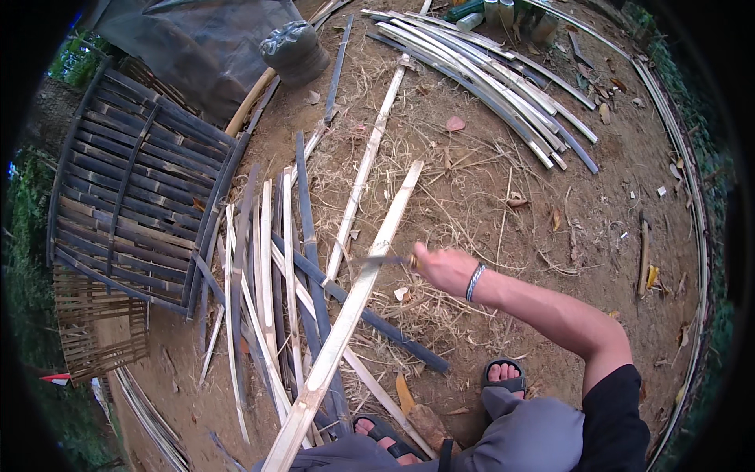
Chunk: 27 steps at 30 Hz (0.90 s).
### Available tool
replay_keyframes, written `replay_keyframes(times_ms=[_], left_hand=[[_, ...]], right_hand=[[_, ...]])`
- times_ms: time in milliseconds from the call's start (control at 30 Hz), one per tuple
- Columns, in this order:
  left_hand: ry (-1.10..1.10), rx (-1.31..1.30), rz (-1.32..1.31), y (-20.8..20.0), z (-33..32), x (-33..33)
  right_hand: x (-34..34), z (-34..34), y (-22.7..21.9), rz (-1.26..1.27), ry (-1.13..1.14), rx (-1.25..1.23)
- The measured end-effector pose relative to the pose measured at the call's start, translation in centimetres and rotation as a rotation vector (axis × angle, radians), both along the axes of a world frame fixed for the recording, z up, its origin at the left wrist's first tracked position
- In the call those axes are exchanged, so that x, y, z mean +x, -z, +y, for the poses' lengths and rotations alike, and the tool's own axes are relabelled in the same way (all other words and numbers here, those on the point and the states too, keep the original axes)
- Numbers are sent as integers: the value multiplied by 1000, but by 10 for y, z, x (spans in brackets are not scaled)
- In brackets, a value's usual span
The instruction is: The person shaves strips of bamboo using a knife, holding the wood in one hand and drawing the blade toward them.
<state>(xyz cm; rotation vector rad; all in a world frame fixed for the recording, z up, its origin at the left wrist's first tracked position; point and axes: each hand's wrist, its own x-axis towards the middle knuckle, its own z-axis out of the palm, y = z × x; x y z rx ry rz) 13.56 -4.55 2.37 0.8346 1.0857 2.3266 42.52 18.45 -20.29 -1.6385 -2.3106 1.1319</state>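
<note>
My right hand (447, 269), with a braided bracelet at the wrist, is closed round the handle of a knife (377, 259). Pointing left, the thin blade lies across a long pale split bamboo strip (342, 322); I cannot tell whether it touches or cuts into it. That strip slants from the bottom edge beside my legs up to the middle of the view, its far end raised over the ground litter. My left hand is out of sight. Beneath the strip and to its left lies a loose pile of bamboo strips (267, 291), some pale, some dark.
A dark bamboo slatted panel (141, 189) stands at the left, with a woven bamboo piece (102, 330) below it. Farther back are a bundle of strips (487, 86), a bulging plastic container (295, 53) and a grey tarp (197, 47). Shavings (448, 197) litter the dirt.
</note>
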Motion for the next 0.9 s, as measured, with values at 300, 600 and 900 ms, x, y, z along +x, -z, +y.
replay_keyframes(times_ms=[300, 600, 900], left_hand=[[-1, -18, 23, -3, 4, 5], [-147, -131, 52, -8, 7, 10], [-86, -116, 3, -8, 9, 8]], right_hand=[[3, -4, 12, 36, -7, 30], [-12, -16, 1, 99, -91, 244], [-6, -11, 15, 4, 4, 237]])
